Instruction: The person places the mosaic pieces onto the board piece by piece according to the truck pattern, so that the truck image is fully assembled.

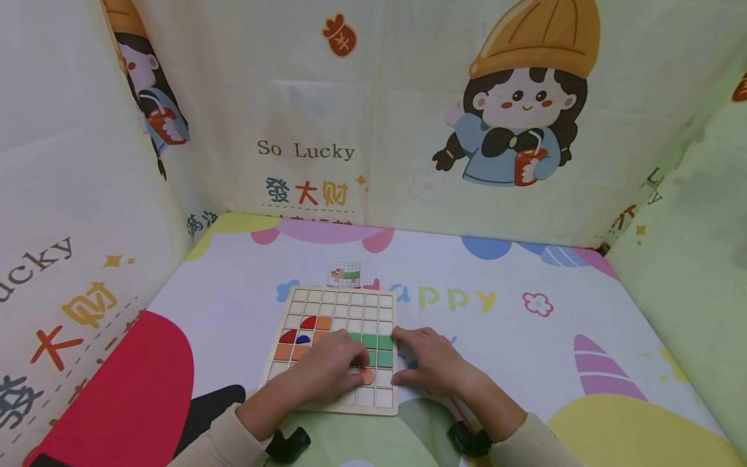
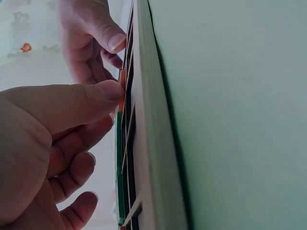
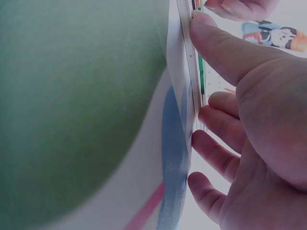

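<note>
A wooden grid board (image 1: 388,401) lies on the table in the head view. My left hand (image 1: 327,362) reaches over it, thumb touching a round-edged orange piece (image 1: 367,375) in the lower part of the grid. The other left fingers are loosely bent and partly hide the middle cells. Green square pieces (image 1: 385,359) fill cells just above the orange one. Orange squares (image 1: 283,352), red quarter-round pieces (image 1: 288,336) and a blue half-round piece (image 1: 303,339) occupy the left side. Along the board's right edge, my right hand (image 1: 434,363) rests its thumb and fingertips.
A small card (image 1: 344,274) with a gridded picture of similar coloured shapes lies behind the board. The printed tablecloth (image 1: 502,350) spreads around it. Printed cloth walls (image 1: 403,117) enclose the back and sides.
</note>
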The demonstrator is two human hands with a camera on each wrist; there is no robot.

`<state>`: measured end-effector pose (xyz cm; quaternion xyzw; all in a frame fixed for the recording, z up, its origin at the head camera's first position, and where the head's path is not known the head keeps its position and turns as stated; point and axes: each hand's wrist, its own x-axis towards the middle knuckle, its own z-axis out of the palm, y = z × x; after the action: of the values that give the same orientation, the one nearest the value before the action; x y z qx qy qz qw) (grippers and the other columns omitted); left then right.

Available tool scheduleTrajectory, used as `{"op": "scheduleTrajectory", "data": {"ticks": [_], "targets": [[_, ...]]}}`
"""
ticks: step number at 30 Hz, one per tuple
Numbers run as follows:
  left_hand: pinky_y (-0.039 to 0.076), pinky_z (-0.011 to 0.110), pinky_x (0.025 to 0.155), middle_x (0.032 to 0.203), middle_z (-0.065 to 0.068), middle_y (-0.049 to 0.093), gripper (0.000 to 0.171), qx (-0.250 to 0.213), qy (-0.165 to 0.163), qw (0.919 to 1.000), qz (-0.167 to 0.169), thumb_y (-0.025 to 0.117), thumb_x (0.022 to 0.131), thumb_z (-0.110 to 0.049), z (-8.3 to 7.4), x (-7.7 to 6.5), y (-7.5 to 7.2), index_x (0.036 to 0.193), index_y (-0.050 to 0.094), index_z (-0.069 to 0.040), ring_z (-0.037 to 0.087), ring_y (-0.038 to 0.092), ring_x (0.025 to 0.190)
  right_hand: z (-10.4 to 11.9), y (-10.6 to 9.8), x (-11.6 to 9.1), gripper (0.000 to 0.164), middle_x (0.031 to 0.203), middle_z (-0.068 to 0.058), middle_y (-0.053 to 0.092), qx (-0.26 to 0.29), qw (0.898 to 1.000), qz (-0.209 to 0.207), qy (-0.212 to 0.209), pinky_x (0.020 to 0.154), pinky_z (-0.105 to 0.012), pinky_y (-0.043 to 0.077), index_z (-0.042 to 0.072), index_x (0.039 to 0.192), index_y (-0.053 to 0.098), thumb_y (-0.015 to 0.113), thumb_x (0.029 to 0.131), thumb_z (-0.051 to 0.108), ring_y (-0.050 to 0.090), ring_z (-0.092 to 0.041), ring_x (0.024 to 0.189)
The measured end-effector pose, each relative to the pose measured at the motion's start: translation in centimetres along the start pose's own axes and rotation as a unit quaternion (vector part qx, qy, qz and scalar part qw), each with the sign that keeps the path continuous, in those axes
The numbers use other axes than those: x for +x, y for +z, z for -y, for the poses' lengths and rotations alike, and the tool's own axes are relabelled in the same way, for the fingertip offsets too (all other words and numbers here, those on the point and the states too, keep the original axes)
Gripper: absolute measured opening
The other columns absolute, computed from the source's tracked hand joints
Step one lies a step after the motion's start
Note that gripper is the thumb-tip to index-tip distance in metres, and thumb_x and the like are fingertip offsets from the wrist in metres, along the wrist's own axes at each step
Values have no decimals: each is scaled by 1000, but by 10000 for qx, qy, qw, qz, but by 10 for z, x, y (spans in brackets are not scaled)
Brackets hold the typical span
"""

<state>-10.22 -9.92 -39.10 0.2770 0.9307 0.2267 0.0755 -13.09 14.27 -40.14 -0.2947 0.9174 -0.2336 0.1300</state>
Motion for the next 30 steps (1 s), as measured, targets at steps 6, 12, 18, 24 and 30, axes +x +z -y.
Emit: {"op": "scheduleTrajectory", "data": {"ticks": [6, 12, 18, 24, 30], "targets": [[42, 26, 68, 80, -15, 55, 12, -6, -72, 10000, 26, 80, 86, -27, -1, 1, -2, 90, 71, -21, 8, 45, 79, 0, 0, 0, 78, 143, -12, 54, 18, 10000, 51, 65, 102, -57, 38, 7, 144, 50, 83, 81, 39, 48, -37, 127], [41, 26, 68, 81, -14, 56, 13, 50, -122, 9999, 9, 81, 85, -26, -1, 2, -3, 92, 73, -20, 8, 45, 78, 0, 0, 1, 79, 142, -12, 55, -7, 9999, 65, 96, 102, -57, 38, 7, 145, 50, 83, 81, 40, 48, -36, 127], [46, 28, 71, 86, -13, 59, 11, -16, -154, 9999, -48, 80, 85, -23, 3, 0, -6, 93, 73, -19, 10, 48, 82, 1, -1, 1, 79, 143, -12, 54, -5, 9999, 91, 147, 103, -57, 38, 8, 145, 50, 83, 81, 40, 47, -36, 128], [48, 33, 78, 93, -8, 65, 20, 40, -232, 9996, -146, 82, 83, -22, 5, -2, -14, 101, 76, -15, 14, 52, 91, 2, -1, 0, 79, 143, -12, 54, -26, 9998, 105, 144, 103, -57, 37, 9, 146, 49, 83, 81, 41, 47, -36, 128], [49, 39, 82, 99, -4, 66, 25, 2, -402, 9986, -346, 82, 82, -18, 13, -8, -23, 105, 75, -13, 19, 55, 97, 2, -1, 0, 80, 143, -11, 54, 26, 9997, 143, 211, 104, -57, 36, 9, 146, 48, 83, 81, 41, 47, -36, 128]]}}
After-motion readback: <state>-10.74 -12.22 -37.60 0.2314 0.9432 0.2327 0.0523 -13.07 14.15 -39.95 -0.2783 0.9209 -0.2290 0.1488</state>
